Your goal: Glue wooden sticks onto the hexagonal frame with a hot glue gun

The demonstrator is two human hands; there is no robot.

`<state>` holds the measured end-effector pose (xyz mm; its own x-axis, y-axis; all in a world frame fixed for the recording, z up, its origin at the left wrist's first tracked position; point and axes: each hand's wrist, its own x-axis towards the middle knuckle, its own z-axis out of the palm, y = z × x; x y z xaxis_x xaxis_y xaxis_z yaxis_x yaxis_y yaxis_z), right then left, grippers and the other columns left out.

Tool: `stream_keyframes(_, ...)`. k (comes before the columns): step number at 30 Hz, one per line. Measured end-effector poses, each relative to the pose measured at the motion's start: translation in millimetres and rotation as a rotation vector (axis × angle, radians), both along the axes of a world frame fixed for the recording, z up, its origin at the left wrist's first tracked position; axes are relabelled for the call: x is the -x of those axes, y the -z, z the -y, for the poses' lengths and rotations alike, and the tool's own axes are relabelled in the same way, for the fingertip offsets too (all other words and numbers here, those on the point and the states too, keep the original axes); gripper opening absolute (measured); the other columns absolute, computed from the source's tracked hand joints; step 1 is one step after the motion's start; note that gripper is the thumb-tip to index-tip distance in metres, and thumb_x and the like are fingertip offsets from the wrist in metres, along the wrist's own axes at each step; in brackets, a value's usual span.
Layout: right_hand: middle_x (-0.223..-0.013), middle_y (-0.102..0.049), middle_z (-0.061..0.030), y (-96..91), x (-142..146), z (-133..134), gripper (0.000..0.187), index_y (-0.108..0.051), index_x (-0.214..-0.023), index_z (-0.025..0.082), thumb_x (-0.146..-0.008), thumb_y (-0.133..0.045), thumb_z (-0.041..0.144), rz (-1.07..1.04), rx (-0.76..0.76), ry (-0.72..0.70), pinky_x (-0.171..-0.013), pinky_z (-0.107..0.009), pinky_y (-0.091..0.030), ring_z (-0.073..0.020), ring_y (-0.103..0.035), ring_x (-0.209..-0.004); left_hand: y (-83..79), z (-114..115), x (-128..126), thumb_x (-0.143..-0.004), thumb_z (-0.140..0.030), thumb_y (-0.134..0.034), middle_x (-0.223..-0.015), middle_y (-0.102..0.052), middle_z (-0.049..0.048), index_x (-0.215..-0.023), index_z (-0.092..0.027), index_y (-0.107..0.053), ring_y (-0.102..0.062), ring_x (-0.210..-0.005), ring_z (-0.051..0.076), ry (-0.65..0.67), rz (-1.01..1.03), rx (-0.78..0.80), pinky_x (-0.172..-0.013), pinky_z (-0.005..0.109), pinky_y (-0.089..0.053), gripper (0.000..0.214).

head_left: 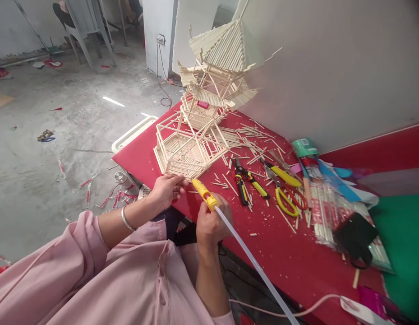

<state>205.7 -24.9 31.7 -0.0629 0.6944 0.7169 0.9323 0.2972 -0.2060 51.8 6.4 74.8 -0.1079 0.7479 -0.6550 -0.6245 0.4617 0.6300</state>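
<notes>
Right hand point(212, 221), forearm extended forward, closed round a yellow glue gun point(205, 194), translucent glue stick point(256, 260) trailing behind. Left hand point(166, 192), reaching in from the left, fingers drawn together at the near edge of a polygonal stick framework point(187, 158); whether they pinch anything cannot be told. Framework on red tabletop point(263, 253), just beyond the gun's tip, before a tiered stick pagoda point(226, 47).

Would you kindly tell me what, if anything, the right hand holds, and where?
The right hand holds the yellow glue gun near its rear end.
</notes>
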Motion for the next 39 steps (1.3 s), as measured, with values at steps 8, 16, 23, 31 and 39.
stream_keyframes(8,-0.098,-0.074,-0.0093,3.5,-3.2,1.1,0.015,-0.059,-0.107,0.017,-0.092,-0.058,0.014,0.006,-0.007,0.022,-0.079,-0.03,-0.054,-0.0202,-0.07,-0.091,3.8,-0.6,-0.4,-0.089,-0.011,-0.058,-0.068,-0.068,0.0068,-0.071,-0.01,-0.062,-0.05,-0.041,0.005,-0.005,-0.017,-0.009,-0.035,0.017,-0.035,0.018)
stream_keyframes(16,-0.081,-0.07,-0.0129,17.6,-8.8,3.4,0.03,-0.067,-0.096,0.013,-0.09,-0.063,0.042,-0.027,0.066,0.225,-0.061,-0.032,-0.049,-0.0244,-0.067,-0.069,6.3,-1.7,-0.2,-0.084,-0.012,-0.062,-0.066,-0.069,0.0066,-0.07,-0.011,-0.062,-0.05,-0.04,0.005,0.003,-0.024,-0.008,-0.035,0.017,-0.035,0.014)
stream_keyframes(23,-0.076,-0.062,-0.0074,12.2,-38.1,16.4,0.057,-0.062,-0.088,0.017,-0.084,-0.053,0.073,-0.217,0.267,0.189,-0.065,-0.032,-0.046,-0.0231,-0.062,-0.071,8.0,-2.5,0.6,-0.086,-0.013,-0.059,-0.065,-0.068,0.0066,-0.072,-0.009,-0.064,-0.05,-0.041,0.006,0.018,-0.052,-0.01,-0.035,0.017,-0.036,0.015)
stream_keyframes(31,-0.087,-0.067,-0.015,16.3,-59.3,36.9,0.051,-0.066,-0.111,0.011,-0.098,-0.041,0.054,-0.085,0.308,0.201,-0.067,-0.034,-0.046,-0.0259,-0.062,-0.078,10.4,-2.5,1.1,-0.085,-0.013,-0.06,-0.064,-0.067,0.0056,-0.076,-0.01,-0.064,-0.05,-0.042,0.006,0.026,-0.068,-0.028,-0.037,0.017,-0.036,0.01)
stream_keyframes(39,-0.109,-0.067,-0.0217,2.4,-45.0,27.6,0.046,-0.06,-0.128,0.005,-0.093,-0.051,0.033,0.068,0.378,0.299,-0.078,-0.043,-0.049,-0.0315,-0.062,-0.093,9.7,-2.2,-0.2,-0.087,-0.011,-0.058,-0.065,-0.066,0.005,-0.076,-0.009,-0.064,-0.05,-0.041,0.006,0.014,-0.076,-0.035,-0.036,0.017,-0.036,0.013)
